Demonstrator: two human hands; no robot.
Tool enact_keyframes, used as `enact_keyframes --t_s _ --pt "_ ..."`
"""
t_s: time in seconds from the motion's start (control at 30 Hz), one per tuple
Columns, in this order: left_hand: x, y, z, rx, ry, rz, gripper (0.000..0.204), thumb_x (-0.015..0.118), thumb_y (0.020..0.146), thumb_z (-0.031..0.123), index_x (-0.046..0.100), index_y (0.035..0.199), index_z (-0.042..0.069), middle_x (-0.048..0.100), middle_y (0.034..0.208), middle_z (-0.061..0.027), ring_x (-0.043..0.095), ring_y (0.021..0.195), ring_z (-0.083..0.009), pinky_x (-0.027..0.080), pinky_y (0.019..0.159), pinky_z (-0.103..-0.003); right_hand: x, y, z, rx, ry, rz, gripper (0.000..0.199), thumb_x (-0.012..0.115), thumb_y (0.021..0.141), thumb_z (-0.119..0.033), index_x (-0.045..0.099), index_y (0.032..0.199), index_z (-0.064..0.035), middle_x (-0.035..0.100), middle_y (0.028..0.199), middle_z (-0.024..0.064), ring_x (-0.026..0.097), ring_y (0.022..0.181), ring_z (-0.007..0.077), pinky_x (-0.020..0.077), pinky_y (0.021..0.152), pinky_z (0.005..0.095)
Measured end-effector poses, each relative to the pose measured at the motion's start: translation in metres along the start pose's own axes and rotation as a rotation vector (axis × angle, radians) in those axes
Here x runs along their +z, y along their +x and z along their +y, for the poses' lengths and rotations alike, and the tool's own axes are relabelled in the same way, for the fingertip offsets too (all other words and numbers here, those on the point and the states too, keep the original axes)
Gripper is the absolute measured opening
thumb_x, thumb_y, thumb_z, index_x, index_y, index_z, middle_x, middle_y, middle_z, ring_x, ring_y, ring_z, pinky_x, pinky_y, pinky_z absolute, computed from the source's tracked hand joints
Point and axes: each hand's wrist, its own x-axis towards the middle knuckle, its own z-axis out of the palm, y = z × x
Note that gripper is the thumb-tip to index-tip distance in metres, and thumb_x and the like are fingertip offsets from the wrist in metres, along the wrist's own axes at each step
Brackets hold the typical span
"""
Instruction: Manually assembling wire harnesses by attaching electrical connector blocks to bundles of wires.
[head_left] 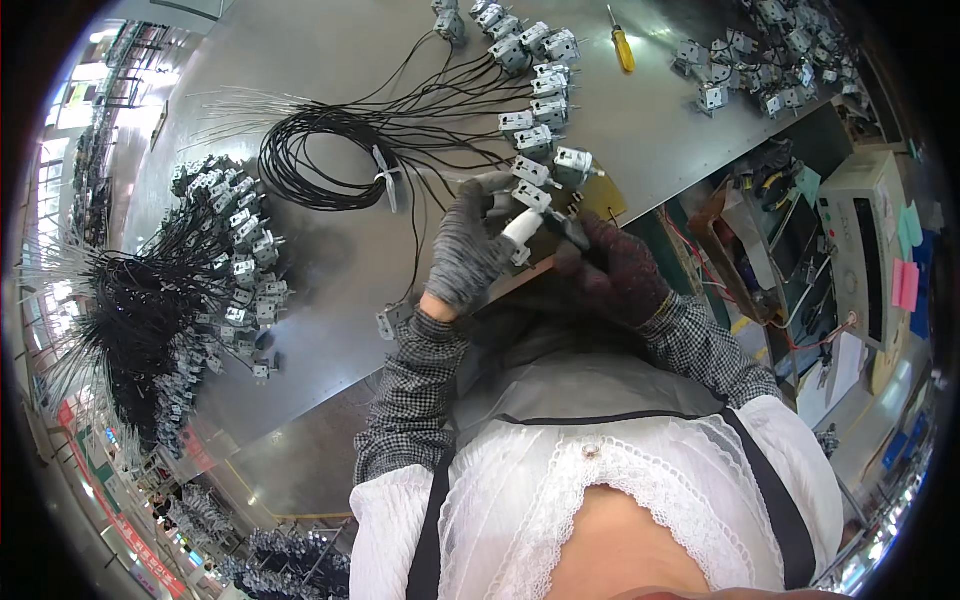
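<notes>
My left hand (470,245), in a grey knitted glove with a white cover on one digit, is closed on a small silver metal unit (532,196) at the table's near edge. Close to it on the right, my right hand (615,265) wears a dark maroon glove. Its fingers are curled around a small dark piece that I cannot make out. Several similar silver units (550,112) stretch away in a row. Their thin black cables run left into a coiled bundle (320,160), bound with a pale tie (386,174).
Many cabled units (240,265) lie heaped at the left. A yellow-handled screwdriver (624,50) rests at the back, with more units (770,60) at the far right. One unit (393,320) sits at the near edge. Right stand an open tool box (735,250) and a pale machine (865,250).
</notes>
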Motion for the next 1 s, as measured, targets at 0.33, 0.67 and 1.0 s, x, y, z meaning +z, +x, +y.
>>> enact_keyframes --t_s 0.33,0.67,1.0 --pt "0.003 -0.036 0.026 0.231 1.390 0.030 0.090 0.089 0.076 0.061 0.064 0.145 0.008 0.077 0.099 -0.0110 0.071 0.100 -0.0308 0.036 0.117 -0.056 0.000 -0.010 0.021 -0.319 -1.033 0.179 0.032 0.065 0.105 -0.027 0.066 0.125 -0.0017 0.074 0.106 0.0174 0.074 0.101 0.0322 0.0582 0.089 0.0431" --pt "-0.010 -0.015 0.011 0.222 1.055 0.138 0.058 0.096 0.077 0.031 0.070 0.121 0.005 0.079 0.103 -0.0138 0.076 0.095 -0.0273 0.052 0.103 -0.039 0.024 0.003 0.008 -0.782 -1.366 0.207 0.034 0.078 0.093 -0.019 0.067 0.124 -0.0083 0.072 0.113 0.0188 0.072 0.100 0.0392 0.0584 0.084 0.0479" --pt "-0.019 -0.003 -0.009 0.301 0.964 0.072 0.053 0.093 0.080 0.037 0.074 0.120 0.006 0.081 0.098 -0.0092 0.077 0.096 -0.0252 0.054 0.096 -0.041 0.029 0.004 0.011 -0.384 -1.040 0.275 0.029 0.076 0.099 -0.022 0.067 0.122 -0.0057 0.074 0.111 0.0110 0.073 0.092 0.0234 0.0590 0.080 0.0390"
